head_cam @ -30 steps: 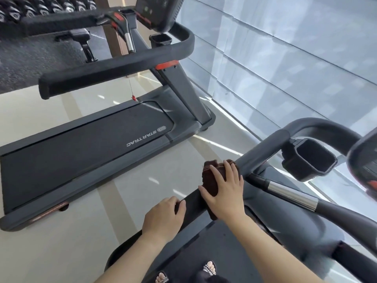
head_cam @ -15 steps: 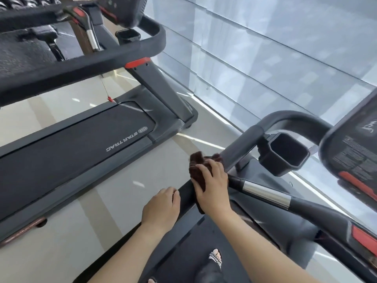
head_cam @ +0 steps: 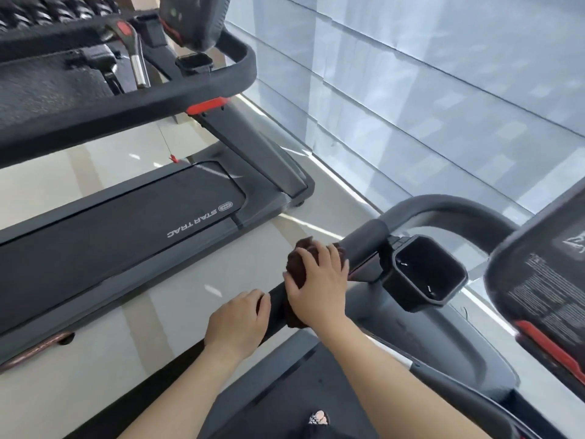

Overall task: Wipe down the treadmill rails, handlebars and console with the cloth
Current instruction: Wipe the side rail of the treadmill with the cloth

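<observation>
On the near treadmill's left-side handlebar, one dark brown cloth lies bunched over the padded black bar, directly under the right grip. That bare hand covers most of the cloth, its fingers curled over it and around the bar, so cloth shows only past the fingertips and below the heel of the palm. The left grip, the person's other bare hand, is curled round the same bar just beside it on the nearer side, holding the bar bare, with a short stretch of black padding between the two. Just beyond the cloth the bar meets a black cup holder, and right of that is the edge of the console, with printed text and a red strip. Below the arms a sandalled foot stands on the dark deck. Two treadmills are in view: the second treadmill stands to the left across a pale glossy floor, its belt cover lettered STAR TRAC. A grey panelled window wall fills the right side.
</observation>
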The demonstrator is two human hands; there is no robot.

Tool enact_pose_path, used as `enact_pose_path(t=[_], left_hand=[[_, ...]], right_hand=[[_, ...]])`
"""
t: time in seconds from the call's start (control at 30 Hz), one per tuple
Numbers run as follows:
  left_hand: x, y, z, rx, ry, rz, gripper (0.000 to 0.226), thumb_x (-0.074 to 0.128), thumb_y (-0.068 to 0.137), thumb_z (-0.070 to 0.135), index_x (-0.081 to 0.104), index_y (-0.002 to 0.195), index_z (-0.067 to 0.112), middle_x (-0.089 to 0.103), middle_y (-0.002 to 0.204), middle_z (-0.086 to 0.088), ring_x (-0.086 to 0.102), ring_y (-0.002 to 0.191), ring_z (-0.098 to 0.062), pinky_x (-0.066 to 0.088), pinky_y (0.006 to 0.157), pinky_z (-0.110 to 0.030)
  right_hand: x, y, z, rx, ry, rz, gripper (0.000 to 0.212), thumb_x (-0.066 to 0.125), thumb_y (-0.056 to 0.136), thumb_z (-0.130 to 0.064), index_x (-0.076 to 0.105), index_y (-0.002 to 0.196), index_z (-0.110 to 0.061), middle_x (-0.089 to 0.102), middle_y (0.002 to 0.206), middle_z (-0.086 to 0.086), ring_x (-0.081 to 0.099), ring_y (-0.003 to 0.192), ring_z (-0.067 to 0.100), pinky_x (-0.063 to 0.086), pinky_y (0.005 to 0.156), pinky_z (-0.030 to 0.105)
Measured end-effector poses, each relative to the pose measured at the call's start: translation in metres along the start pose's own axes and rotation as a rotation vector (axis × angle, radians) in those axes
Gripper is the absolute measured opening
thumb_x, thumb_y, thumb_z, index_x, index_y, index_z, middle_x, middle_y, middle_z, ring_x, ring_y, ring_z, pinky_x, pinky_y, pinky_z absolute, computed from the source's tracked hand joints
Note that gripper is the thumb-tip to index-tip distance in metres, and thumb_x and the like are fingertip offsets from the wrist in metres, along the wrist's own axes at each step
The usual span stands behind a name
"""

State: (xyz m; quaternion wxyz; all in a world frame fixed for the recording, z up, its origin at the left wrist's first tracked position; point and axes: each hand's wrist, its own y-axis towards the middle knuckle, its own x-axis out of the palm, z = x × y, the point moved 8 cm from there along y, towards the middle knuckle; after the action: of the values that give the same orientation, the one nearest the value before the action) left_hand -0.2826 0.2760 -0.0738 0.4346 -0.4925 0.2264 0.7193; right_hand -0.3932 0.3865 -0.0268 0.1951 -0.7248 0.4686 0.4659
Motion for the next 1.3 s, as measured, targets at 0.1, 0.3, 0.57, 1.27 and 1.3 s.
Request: enact_pose_path(t=[0.1,0.3,0.57,1.27,1.3], left_hand=[[-0.001,-0.002,-0.001,0.003,0.035,0.041,0.042,0.014,0.090,0.051,0.049,0.077,0.031,0.056,0.070,0.012,0.053,0.059,-0.007,0.043,0.049,-0.026],[-0.005,-0.005,0.002,-0.020,0.013,0.032,0.037,0.013,0.088,0.051,0.041,0.069,0.035,0.053,0.067,0.013,0.050,0.060,-0.008,0.032,0.048,-0.025],[-0.003,-0.001,0.002,-0.086,-0.013,-0.033,0.036,0.022,0.091,0.046,0.038,0.061,0.036,0.055,0.067,0.012,0.051,0.061,-0.006,0.032,0.050,-0.023],[0.021,0.049,0.075,0.011,0.093,0.078,0.040,0.013,0.090,0.049,0.047,0.081,0.030,0.055,0.074,0.010,0.050,0.058,-0.012,0.033,0.047,-0.027],[0.021,0.049,0.075,0.013,0.081,0.071,0.040,0.013,0.090,0.049,0.047,0.081,0.030,0.055,0.075,0.009,0.051,0.059,-0.013,0.035,0.049,-0.029]], right_hand=[[0.001,-0.009,-0.002,-0.087,0.020,0.015,0.044,0.056,0.082,-0.043,0.055,0.122,-0.026,0.042,0.140,0.003,0.028,0.134,0.031,0.018,0.112,0.054],[0.000,0.013,0.006,-0.048,-0.026,-0.029,0.038,0.054,0.083,-0.042,0.058,0.116,-0.024,0.050,0.129,0.001,0.036,0.124,0.028,0.025,0.107,0.051],[-0.009,0.034,0.030,0.039,-0.054,-0.039,0.041,0.051,0.085,-0.045,0.053,0.120,-0.025,0.043,0.136,0.001,0.026,0.131,0.027,0.020,0.108,0.051],[-0.025,0.065,0.086,0.113,0.095,-0.036,0.044,0.051,0.087,-0.043,0.047,0.129,-0.030,0.027,0.148,0.001,0.007,0.139,0.028,0.019,0.106,0.062],[-0.025,0.061,0.085,0.102,0.097,-0.034,0.043,0.052,0.088,-0.041,0.047,0.129,-0.029,0.028,0.148,0.001,0.008,0.139,0.028,0.021,0.105,0.062]])
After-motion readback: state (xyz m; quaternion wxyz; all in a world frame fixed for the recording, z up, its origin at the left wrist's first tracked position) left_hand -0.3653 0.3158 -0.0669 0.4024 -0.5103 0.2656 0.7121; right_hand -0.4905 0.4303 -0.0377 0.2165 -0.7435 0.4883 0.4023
